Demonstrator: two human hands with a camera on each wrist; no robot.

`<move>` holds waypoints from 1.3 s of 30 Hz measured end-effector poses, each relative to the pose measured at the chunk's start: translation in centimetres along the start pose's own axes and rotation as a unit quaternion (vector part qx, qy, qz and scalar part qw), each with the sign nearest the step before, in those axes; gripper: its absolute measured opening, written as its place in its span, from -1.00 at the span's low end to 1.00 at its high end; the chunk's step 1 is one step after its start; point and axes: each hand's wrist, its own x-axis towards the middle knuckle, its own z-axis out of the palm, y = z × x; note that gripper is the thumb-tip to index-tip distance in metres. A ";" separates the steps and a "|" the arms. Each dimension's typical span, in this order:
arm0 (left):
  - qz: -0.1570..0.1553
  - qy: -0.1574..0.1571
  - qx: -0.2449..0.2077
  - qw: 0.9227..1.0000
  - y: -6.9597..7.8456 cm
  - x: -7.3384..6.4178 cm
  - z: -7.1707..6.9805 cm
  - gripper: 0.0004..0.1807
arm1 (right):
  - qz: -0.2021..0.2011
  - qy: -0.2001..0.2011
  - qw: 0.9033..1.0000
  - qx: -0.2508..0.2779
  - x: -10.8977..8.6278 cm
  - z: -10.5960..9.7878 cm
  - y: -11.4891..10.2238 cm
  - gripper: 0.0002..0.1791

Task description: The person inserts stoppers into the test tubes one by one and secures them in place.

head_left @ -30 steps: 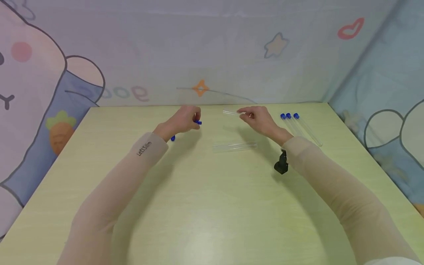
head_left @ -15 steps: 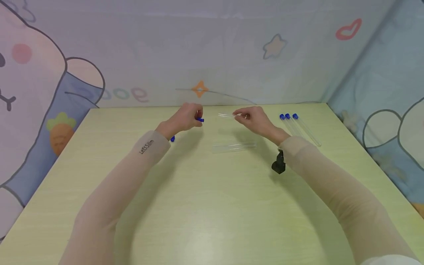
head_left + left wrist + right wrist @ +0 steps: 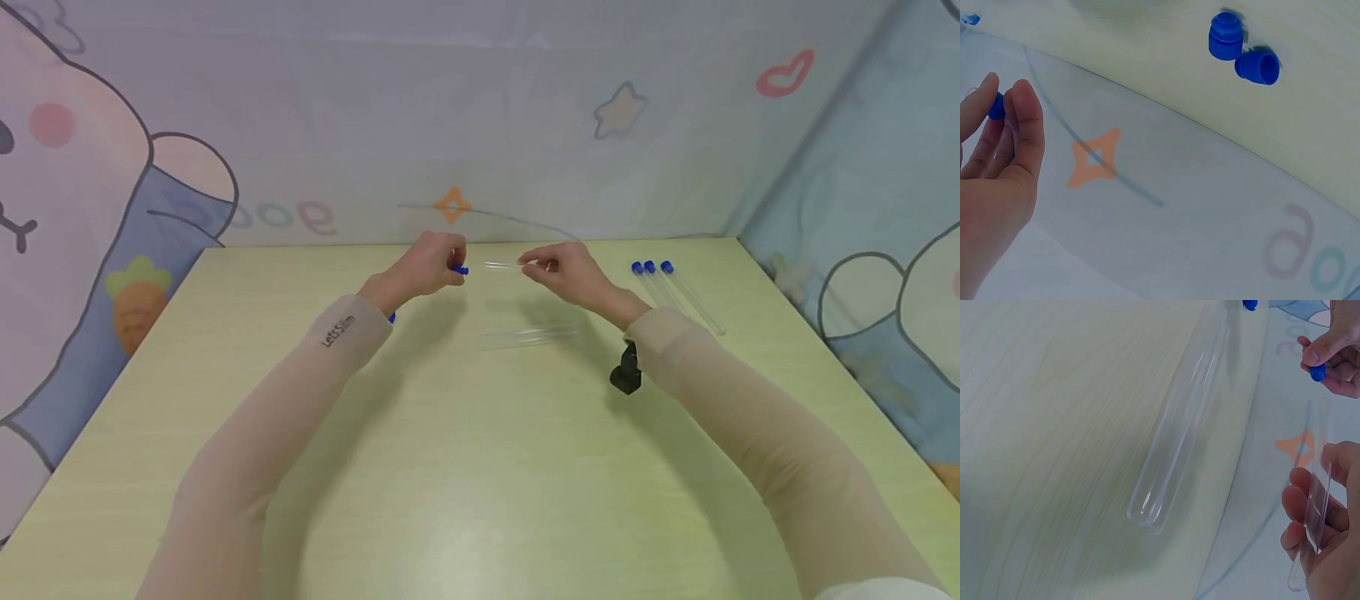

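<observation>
My left hand (image 3: 427, 265) pinches a small blue cap (image 3: 461, 270) between thumb and fingers, above the table's back edge. In the left wrist view the cap (image 3: 996, 107) shows between the fingertips. My right hand (image 3: 566, 271) holds a clear test tube (image 3: 501, 266) roughly level, its uncapped end towards the cap. A small gap separates tube and cap. Below them, clear glass (image 3: 528, 336) lies on the table; the right wrist view shows a test tube (image 3: 1179, 437) there, and I cannot tell if a second lies beside it.
Two loose blue caps, one upright (image 3: 1226, 36) and one on its side (image 3: 1259, 66), touch or nearly touch on the table; my left sleeve mostly hides them in the head view. Three blue-capped test tubes (image 3: 678, 296) lie at the right. A printed cloth (image 3: 525, 125) hangs behind the table.
My right hand has moved left with the test tube, and my left hand slightly right with the cap. The gap between the tube's end and the cap has narrowed.
</observation>
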 end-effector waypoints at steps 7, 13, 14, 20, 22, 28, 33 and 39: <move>0.002 -0.003 0.001 1.000 0.3 0.2 0.1 -0.81 | -0.010 -0.003 1.000 0.000 0.1 0.2 0.0 -0.72; 0.001 -0.004 -0.004 1.000 0.5 0.4 0.4 -0.82 | -0.007 -0.006 1.000 0.003 0.1 0.4 0.0 -0.73; 0.002 -0.005 -0.003 1.000 0.6 0.4 0.4 -0.82 | -0.007 -0.006 1.000 0.005 0.2 0.4 0.0 -0.73; 0.004 -0.006 0.000 1.000 0.8 0.6 0.4 -0.82 | -0.018 -0.016 1.000 0.001 0.2 0.4 -0.1 -0.71; 0.004 -0.006 -0.005 1.000 0.9 0.7 0.5 -0.82 | -0.017 -0.019 1.000 0.001 0.2 0.4 -0.1 -0.71; 0.010 -0.003 -0.017 1.000 1.2 0.8 0.7 -0.83 | -0.018 -0.022 1.000 0.001 0.2 0.4 -0.1 -0.72; 0.009 0.000 -0.028 1.000 1.1 0.9 0.7 -0.82 | -0.030 -0.022 0.999 0.005 0.2 0.5 -0.2 -0.72; -0.005 -0.016 -0.086 0.996 1.1 0.8 0.7 -0.84 | -0.026 -0.018 0.999 0.005 0.2 0.5 -0.1 -0.73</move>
